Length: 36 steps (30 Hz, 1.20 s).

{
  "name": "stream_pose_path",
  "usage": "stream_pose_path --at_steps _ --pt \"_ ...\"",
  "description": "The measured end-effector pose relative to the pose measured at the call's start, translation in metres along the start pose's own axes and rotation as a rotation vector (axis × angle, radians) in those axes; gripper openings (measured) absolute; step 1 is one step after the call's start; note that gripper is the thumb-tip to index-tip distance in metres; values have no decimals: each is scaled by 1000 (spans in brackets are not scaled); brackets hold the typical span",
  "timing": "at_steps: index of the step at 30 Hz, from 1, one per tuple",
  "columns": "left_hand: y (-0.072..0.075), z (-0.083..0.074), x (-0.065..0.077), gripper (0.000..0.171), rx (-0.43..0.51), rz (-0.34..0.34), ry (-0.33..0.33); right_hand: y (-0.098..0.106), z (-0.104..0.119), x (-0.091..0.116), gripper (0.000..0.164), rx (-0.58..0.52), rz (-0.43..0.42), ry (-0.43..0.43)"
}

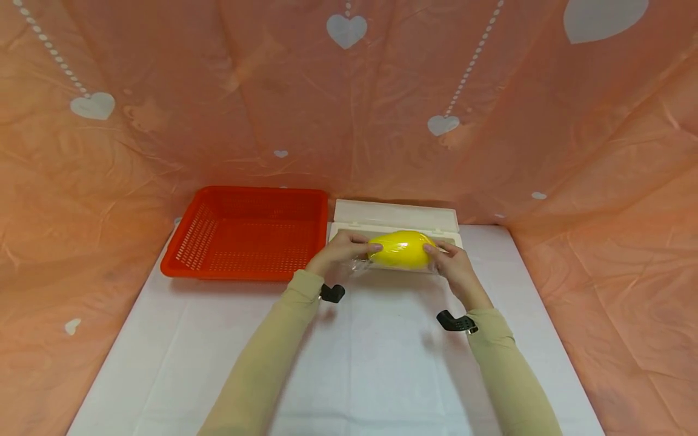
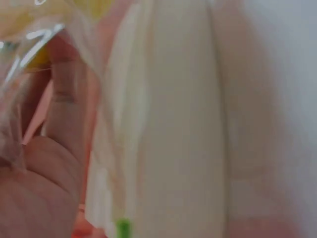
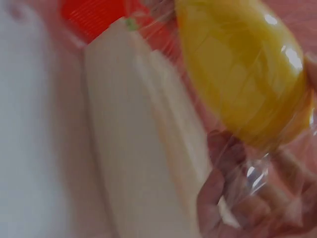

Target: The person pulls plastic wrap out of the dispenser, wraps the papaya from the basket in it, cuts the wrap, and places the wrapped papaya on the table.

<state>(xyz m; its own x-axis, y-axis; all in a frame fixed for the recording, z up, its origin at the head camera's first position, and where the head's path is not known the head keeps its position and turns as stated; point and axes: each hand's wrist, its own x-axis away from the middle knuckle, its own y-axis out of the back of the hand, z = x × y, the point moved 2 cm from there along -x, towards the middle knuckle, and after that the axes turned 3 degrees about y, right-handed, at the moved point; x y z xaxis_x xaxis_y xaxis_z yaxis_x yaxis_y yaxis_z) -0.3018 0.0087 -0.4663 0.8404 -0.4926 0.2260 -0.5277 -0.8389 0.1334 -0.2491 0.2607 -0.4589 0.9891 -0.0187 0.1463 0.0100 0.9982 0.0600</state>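
Note:
Both hands hold a smooth yellow mango-shaped object [image 1: 402, 249] wrapped in clear plastic, raised over a long white box [image 1: 349, 229]. The left hand [image 1: 345, 247] pinches its left end, thumb in front. At the other end, the right hand [image 1: 454, 266] grips it between thumb and fingers. The box's hinged lid [image 1: 395, 213] stands open at the back, and the yellow object covers much of its inside. Loose clear plastic [image 3: 255, 178] crumples over the right palm in the right wrist view. The left wrist view shows a blurred box side [image 2: 183, 124] beside the left hand.
A red perforated basket [image 1: 245, 269] stands left of the box on the white-covered table [image 1: 349, 375]. A pink-orange curtain [image 1: 382, 121] with white hearts hangs behind and at both sides. Black wrist cameras [image 1: 332, 293] are strapped over the sleeves.

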Motion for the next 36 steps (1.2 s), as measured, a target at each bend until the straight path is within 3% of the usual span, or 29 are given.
stream_pose_path --at_steps 4,7,15,25,30,36 --pt "7 -21 -4 43 110 28 72 0 23 -6 53 -79 35 -65" --pt "12 -34 -10 45 164 46 67 2 37 -13 62 -101 39 -113" --pt "20 -58 -18 56 165 55 116 4 64 -26 79 -116 -21 -165" --pt "30 -96 -12 54 153 25 4 3 100 -28 85 -116 -83 -90" --pt "21 -87 8 48 133 57 15 4 90 -9 74 53 -65 -52" --pt "1 -53 30 43 94 110 80 5 49 21 70 295 -53 -61"
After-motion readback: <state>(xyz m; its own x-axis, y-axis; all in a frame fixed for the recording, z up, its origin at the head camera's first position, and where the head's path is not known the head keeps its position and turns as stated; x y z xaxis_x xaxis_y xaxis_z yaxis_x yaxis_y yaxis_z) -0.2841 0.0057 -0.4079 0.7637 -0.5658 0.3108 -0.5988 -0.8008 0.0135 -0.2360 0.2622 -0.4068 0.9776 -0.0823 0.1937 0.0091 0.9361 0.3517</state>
